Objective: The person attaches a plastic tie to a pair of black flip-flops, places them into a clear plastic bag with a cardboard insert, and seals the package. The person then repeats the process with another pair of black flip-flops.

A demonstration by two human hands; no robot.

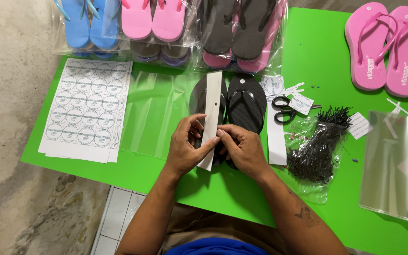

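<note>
A green tabletop [317, 61] is seen from above, and everything else is placed here relative to the pair of black flip-flops [245, 106] lying near its middle. Beyond the pair, along the far edge, clear bags of blue, pink and dark flip-flops [166, 28] are stacked. To the far right of the pair, an unbagged pink pair [388, 47] is laid sole down, and nearer than that a stack of clear plastic bags [397, 165] is spread. To the left of the black pair, a sheet of round stickers [86, 108] is laid, with a flat clear bag [152, 113] between sheet and pair. Just right of the pair, a white paper strip [276, 141], black scissors [284, 108] and a bag of black tag fasteners [315, 151] are found.

A long white card strip [211, 118] is held upright over the left black flip-flop. It is pinched from both sides: the left hand [185, 146] has its thumb and fingers pressed on the strip's left edge, and the right hand [244, 148] has its fingertips pressed on the right edge. The grip of both hands is closed at the strip's lower half, while its upper end stands free above them.
</note>
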